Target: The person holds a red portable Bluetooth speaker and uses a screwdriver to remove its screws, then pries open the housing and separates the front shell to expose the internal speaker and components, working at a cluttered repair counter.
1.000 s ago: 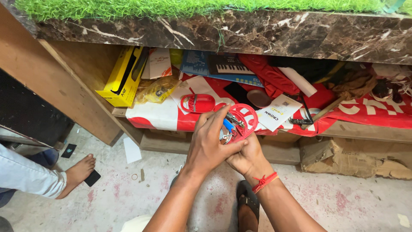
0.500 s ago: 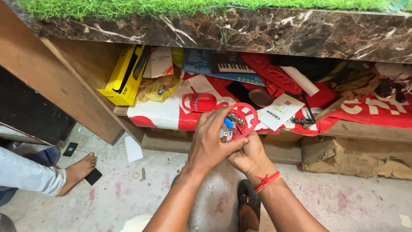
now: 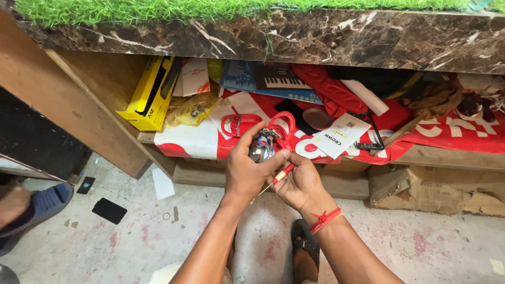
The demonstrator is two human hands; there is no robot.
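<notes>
My left hand [image 3: 246,169] grips a small device [image 3: 263,146] made of a shiny metal cylinder, a tangle of wires and a red plastic ring frame [image 3: 283,125]. It is held up in front of the shelf. My right hand [image 3: 301,185], with a red thread band at the wrist, holds a thin screwdriver [image 3: 281,174] with a red and cream handle. The screwdriver lies slanted just under the device, its metal tip pointing down and to the left. Both hands touch each other.
The wooden shelf [image 3: 105,79] under a dark marble counter [image 3: 315,39] topped with green turf holds a yellow box [image 3: 150,94], a toy keyboard box [image 3: 273,81], a red loop part [image 3: 236,125], a white card [image 3: 339,135] and red cloth. On the floor lie a black phone [image 3: 109,210] and torn cardboard [image 3: 431,186]. Another person's limb [image 3: 31,205] is at the left edge.
The screwdriver now shows in my right hand below the device, and my hands have shifted slightly. The other person's bare foot at the left has drawn back towards the frame edge.
</notes>
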